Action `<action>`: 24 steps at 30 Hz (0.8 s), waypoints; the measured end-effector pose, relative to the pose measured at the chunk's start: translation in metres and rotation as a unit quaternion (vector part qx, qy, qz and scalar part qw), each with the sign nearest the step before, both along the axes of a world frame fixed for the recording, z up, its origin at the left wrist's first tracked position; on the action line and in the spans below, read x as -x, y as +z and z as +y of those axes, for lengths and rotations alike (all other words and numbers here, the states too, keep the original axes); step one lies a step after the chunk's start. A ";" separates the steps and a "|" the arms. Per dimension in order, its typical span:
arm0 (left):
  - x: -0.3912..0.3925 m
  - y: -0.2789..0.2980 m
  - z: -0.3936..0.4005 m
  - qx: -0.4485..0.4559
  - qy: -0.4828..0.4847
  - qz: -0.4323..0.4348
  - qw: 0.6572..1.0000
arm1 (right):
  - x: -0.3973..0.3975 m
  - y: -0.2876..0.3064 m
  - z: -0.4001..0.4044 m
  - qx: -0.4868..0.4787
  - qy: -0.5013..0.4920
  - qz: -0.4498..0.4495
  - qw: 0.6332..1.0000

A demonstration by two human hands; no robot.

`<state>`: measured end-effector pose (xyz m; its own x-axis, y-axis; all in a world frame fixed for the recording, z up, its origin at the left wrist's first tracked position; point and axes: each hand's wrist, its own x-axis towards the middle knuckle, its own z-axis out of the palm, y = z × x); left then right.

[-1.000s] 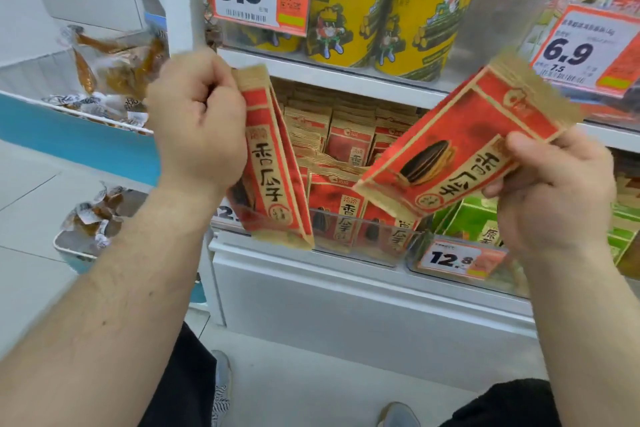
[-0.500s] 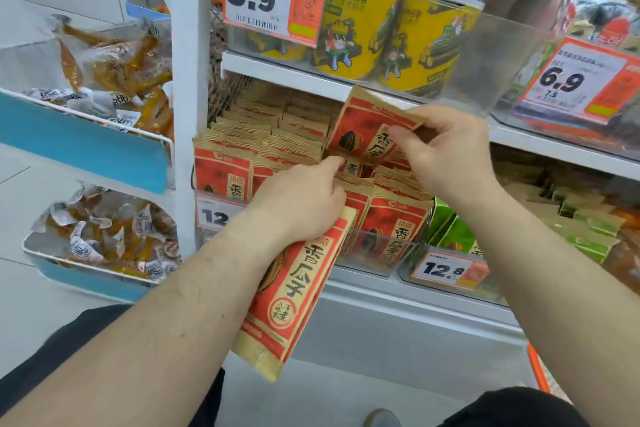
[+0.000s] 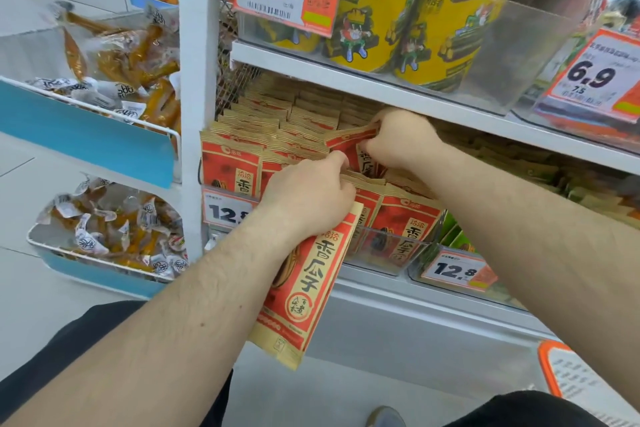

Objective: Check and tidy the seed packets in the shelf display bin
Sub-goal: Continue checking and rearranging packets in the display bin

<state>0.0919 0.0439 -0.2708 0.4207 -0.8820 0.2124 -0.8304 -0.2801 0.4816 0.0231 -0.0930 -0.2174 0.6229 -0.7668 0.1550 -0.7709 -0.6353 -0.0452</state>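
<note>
Gripping one seed packet point(image 3: 304, 282) low in our left hand point(image 3: 308, 199) while our right hand point(image 3: 401, 139) pinches another packet point(image 3: 353, 149) into the bin rows.

Near: left fingers curl round the hanging packet, flat kraft-paper pouch w/ red print, matte, crimped ends. Further in, right thumb & fingers clamp the tilted packet's top edge above the display bin point(image 3: 381, 253), clear rigid plastic, packets standing in files. We judge we're mid re-slotting; next needs it pushed down upright, then the left one filed. Behind: yellow tubs point(image 3: 381, 10).
</note>
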 end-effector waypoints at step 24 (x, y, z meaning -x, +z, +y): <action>-0.003 -0.005 0.005 0.019 -0.009 0.027 0.999 | 0.036 -0.008 -0.001 -0.184 -0.074 -0.262 0.945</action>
